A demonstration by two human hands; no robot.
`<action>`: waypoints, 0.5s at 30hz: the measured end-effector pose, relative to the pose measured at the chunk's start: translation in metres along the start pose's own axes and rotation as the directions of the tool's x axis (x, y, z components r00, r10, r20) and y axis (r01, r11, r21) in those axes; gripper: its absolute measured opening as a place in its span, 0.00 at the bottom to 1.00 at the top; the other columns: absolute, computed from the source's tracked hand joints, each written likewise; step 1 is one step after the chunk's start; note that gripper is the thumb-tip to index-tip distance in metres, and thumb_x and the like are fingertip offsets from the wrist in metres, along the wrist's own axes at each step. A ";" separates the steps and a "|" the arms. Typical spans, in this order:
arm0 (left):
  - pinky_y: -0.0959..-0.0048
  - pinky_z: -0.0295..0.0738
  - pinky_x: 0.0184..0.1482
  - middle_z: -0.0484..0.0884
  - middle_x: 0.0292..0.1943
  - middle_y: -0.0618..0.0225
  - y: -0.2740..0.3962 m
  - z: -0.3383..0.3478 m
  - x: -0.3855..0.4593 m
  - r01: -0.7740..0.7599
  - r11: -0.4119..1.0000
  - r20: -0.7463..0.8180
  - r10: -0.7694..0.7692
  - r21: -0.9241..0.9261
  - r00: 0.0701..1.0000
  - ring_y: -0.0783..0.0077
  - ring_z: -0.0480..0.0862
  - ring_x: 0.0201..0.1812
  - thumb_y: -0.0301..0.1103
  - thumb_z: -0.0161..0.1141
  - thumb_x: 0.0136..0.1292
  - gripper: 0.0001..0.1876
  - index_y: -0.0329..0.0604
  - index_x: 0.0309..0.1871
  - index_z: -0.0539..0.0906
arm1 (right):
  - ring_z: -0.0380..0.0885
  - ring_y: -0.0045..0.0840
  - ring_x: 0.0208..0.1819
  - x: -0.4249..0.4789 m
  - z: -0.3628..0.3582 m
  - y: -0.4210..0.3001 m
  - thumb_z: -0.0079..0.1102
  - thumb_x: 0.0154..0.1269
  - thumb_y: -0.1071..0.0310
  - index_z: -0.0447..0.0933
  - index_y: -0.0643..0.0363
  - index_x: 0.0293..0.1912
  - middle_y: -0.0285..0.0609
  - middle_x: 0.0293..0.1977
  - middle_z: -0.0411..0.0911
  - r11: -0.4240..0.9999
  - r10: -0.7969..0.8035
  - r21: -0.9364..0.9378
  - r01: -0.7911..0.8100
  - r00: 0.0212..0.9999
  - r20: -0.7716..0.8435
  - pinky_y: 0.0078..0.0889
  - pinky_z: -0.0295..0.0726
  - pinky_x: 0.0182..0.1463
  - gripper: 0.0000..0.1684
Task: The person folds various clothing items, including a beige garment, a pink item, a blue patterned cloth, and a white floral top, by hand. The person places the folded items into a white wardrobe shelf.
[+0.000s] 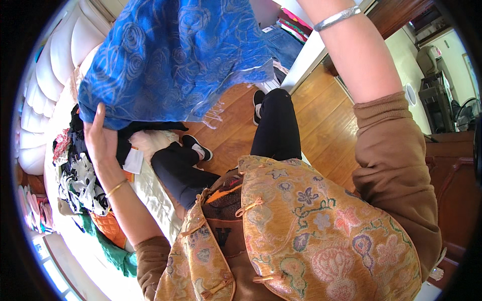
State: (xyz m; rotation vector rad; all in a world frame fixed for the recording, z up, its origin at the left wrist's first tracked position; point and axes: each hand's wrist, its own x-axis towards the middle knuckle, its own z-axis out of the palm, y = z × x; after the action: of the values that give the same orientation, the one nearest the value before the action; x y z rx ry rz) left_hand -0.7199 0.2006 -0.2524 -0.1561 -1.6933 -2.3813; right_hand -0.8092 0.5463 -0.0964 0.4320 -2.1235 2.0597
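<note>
A blue scarf [173,64] with a pale swirling rose pattern hangs spread out in front of me. My left hand [98,137] grips its lower left corner, thumb on top and the fingers mostly hidden under the cloth. Fringe threads [214,114] dangle from the scarf's lower edge over the floor. My right hand is out of view past the top edge; only the right forearm [357,56] with a silver bangle shows. Whether that hand holds the scarf's other end cannot be seen.
On the bed [158,195] to the left lie heaped garments [81,180], an orange quilted item [109,227] and green cloth [109,246]. A padded white headboard [41,90] stands behind. Folded jeans [282,45] and other clothes fill an open compartment at the upper right. Below is wooden flooring [320,113].
</note>
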 end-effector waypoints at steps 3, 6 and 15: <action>0.67 0.72 0.57 0.75 0.55 0.55 0.030 0.022 0.021 -0.014 0.960 -0.052 0.030 0.279 0.998 0.64 0.76 0.53 0.25 0.58 0.61 0.23 0.30 0.60 0.68 | 0.73 0.24 0.27 -0.006 -0.009 -0.007 0.54 0.64 0.63 0.78 0.57 0.38 0.36 0.27 0.76 0.970 -0.055 -0.237 0.056 0.998 0.011 0.33 0.71 0.23 0.09; 0.69 0.74 0.54 0.77 0.52 0.54 0.062 0.011 0.046 0.016 0.907 -0.061 0.011 0.422 0.998 0.63 0.79 0.50 0.29 0.60 0.61 0.22 0.26 0.56 0.70 | 0.72 0.24 0.26 0.008 -0.020 -0.009 0.54 0.64 0.62 0.79 0.56 0.39 0.36 0.26 0.75 0.910 0.021 -0.415 -0.009 0.999 0.024 0.33 0.72 0.22 0.10; 0.76 0.71 0.53 0.79 0.47 0.55 0.134 -0.023 0.091 -0.017 0.726 -0.086 0.104 0.687 0.991 0.70 0.79 0.46 0.36 0.63 0.60 0.22 0.26 0.51 0.75 | 0.65 0.25 0.10 0.037 -0.018 -0.023 0.63 0.58 0.62 0.73 0.66 0.21 0.40 0.14 0.68 0.685 -0.124 -0.727 0.051 0.991 -0.047 0.29 0.62 0.10 0.18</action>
State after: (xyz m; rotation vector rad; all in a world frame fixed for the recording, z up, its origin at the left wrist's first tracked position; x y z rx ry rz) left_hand -0.7764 0.1261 -0.1181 0.0555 -2.3270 -1.5201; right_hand -0.8384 0.5599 -0.0629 0.2923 -2.5534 0.9926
